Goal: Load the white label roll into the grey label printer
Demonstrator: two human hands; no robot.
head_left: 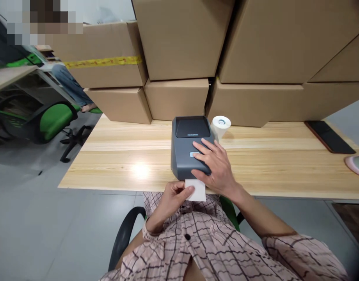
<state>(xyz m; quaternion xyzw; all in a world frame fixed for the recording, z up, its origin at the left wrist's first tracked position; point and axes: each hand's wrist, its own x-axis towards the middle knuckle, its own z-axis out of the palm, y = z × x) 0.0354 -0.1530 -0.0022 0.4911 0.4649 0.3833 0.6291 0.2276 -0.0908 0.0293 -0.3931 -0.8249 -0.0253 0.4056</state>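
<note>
A dark grey label printer [182, 156] stands near the front edge of the wooden table. From its front a white paper label [199, 192] sticks out past the table edge. My left hand [175, 197] pinches the label's left side between thumb and fingers. On top of the printer, toward its right side, lies my right hand [216, 164], fingers spread, with a fingertip at the small light-blue button [191, 154]. Behind that hand a white label roll [221, 127] stands upright beside the printer.
Cardboard boxes [179, 43] are stacked along the table's [115, 156] back. A dark phone [330, 136] lies at the right, near a pinkish round-rimmed object [356, 166] at the frame's edge. On the left are a green office chair [56, 121] and another person's leg [70, 84].
</note>
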